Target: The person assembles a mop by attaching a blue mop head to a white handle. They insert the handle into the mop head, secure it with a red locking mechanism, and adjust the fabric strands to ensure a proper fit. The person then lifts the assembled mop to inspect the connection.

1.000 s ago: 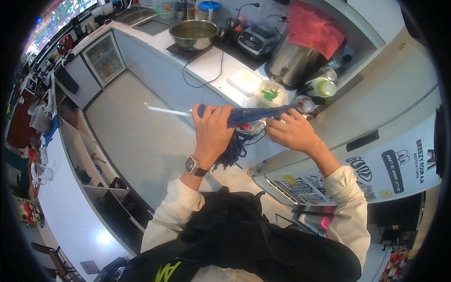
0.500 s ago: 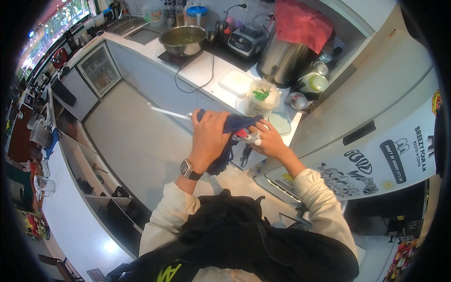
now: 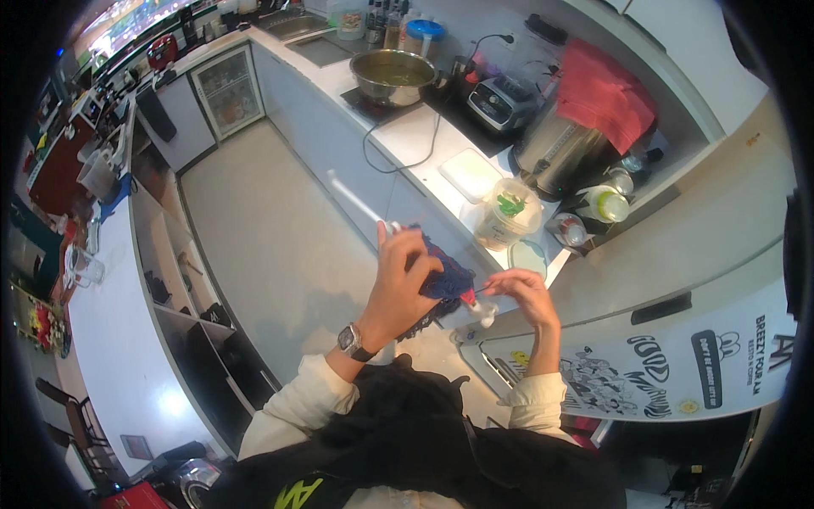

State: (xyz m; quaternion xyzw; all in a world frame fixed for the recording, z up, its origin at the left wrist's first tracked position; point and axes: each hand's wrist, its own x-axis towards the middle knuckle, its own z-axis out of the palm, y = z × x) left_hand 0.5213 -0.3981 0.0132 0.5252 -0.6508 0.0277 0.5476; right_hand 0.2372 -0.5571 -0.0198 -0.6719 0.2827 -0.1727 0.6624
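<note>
My left hand (image 3: 397, 280), a watch on its wrist, is closed around a dark blue stringy textile bundle (image 3: 452, 278) held in front of me. A slim white stick (image 3: 356, 197) juts out of it to the far left. At the bundle's near right end show a small red piece (image 3: 468, 297) and a white knobbed end (image 3: 484, 314). My right hand (image 3: 527, 299) is just right of that end, thumb and fingertips pinched on what looks like a thin dark strand. The bundle's exact kind I cannot make out. Loose dark strings hang below my left hand.
Beyond my hands runs a white counter with a metal bowl of liquid (image 3: 394, 78), a blender base (image 3: 503, 103), a steel urn (image 3: 564, 148) and an open tub (image 3: 509, 212). A fridge (image 3: 661, 339) stands close on the right, a white counter (image 3: 127, 339) on the left.
My right hand has let go of the bundle's right end and drawn away to the right, now pinching. The white stick tilts more steeply. My view has shifted left.
</note>
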